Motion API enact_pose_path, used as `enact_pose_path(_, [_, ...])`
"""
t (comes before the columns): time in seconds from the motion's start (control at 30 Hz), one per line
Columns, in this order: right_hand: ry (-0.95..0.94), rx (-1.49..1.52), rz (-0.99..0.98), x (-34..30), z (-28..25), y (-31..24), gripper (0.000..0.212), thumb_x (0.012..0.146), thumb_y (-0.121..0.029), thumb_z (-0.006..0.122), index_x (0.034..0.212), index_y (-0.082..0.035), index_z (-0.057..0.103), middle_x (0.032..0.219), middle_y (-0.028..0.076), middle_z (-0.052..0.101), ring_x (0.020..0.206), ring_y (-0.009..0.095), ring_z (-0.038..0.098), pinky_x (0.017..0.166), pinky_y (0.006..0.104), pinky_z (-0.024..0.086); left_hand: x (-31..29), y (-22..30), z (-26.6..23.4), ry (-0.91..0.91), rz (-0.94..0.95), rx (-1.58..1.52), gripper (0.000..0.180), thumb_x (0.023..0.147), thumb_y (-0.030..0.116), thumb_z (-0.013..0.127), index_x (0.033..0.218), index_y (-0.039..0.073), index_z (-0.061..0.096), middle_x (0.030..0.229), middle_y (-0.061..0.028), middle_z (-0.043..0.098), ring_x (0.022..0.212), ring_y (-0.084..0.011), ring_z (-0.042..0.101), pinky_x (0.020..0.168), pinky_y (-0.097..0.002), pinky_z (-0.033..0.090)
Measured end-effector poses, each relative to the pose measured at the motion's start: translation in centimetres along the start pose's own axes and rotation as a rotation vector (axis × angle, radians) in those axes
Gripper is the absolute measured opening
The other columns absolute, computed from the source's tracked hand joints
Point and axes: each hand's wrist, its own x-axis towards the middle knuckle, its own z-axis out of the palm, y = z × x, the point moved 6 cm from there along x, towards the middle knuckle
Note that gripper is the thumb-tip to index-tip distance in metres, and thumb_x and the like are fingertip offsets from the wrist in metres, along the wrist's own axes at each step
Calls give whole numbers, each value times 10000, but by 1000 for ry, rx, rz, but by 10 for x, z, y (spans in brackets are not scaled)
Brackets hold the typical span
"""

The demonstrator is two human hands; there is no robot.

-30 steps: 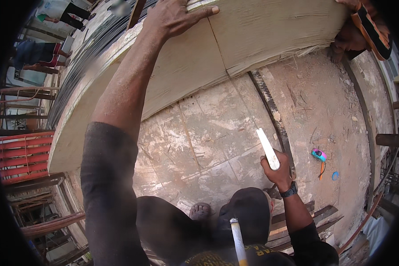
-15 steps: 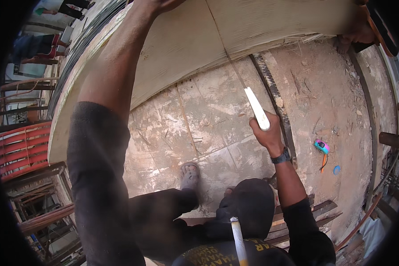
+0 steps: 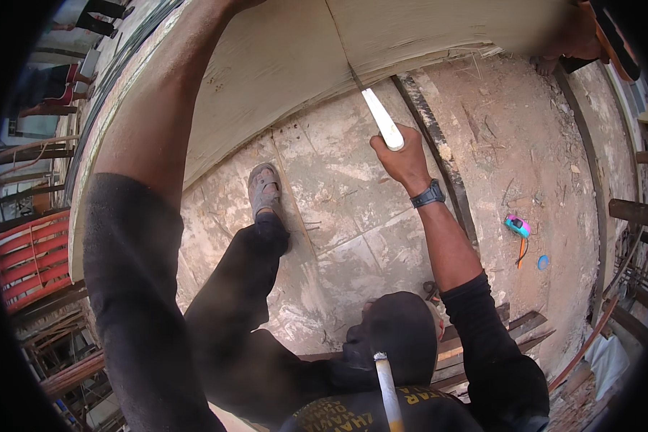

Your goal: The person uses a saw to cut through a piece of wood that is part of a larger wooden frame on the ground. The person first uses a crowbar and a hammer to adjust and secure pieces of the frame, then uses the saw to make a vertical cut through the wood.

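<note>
My right hand [image 3: 405,155] is wrapped around the white handle [image 3: 383,119] of a hand saw. The saw's thin dark blade [image 3: 356,75] enters the near edge of a large pale wooden board [image 3: 281,72], in line with a dark cut running away across it. At the top edge, my left hand [image 3: 243,3] reaches over the board's left part. Its fingers lie outside the picture, so their pose is hidden.
On the dusty floor at right lie a pink-and-teal tape measure [image 3: 517,226] and a blue disc [image 3: 543,262]. Another person's blurred arm [image 3: 572,36] is at the board's right end. Wooden strips [image 3: 522,327] lie near my right elbow; a cigarette [image 3: 387,385] juts up at the bottom.
My right hand and the saw have moved forward and left, with the blade deeper over the board. My left foot has stepped forward and left.
</note>
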Motion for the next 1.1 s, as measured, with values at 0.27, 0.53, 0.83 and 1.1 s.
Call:
enact_pose_path(0.27, [-59, 10, -18, -127, -39, -23, 264, 822, -93, 686, 1053, 13, 758, 639, 89, 624, 598, 107, 586, 587, 305, 480, -16, -20, -10, 11, 29, 37, 857, 913, 671, 596, 1519, 76, 482, 1537, -263, 465, 1449, -407, 416, 1211, -484, 329])
enact_pose_path(0.53, [-13, -32, 28, -77, -11, -34, 170, 820, -132, 695, 818, 38, 688, 612, 79, 588, 593, 136, 585, 596, 329, 482, -15, -26, 4, -7, 69, -18, 844, 920, 692, 579, 1533, 121, 474, 1547, -244, 462, 1465, -401, 393, 1228, -490, 300])
enact_pose_path(0.83, [39, -74, 72, 11, 1, -15, 264, 827, -199, 701, 745, 35, 610, 623, 99, 604, 540, 154, 535, 558, 348, 461, -10, 3, 5, 79, 139, 0, 821, 933, 680, 568, 1521, 113, 487, 1576, -262, 410, 1482, -421, 357, 1245, -498, 273])
enact_pose_path(1.1, [-87, -125, 26, -128, -29, -3, 117, 846, -89, 705, 879, 23, 711, 649, 46, 623, 606, 78, 567, 600, 296, 472, -19, -25, 3, -88, -2, -14, 871, 922, 712, 552, 1520, 83, 481, 1558, -288, 424, 1474, -421, 378, 1232, -487, 303])
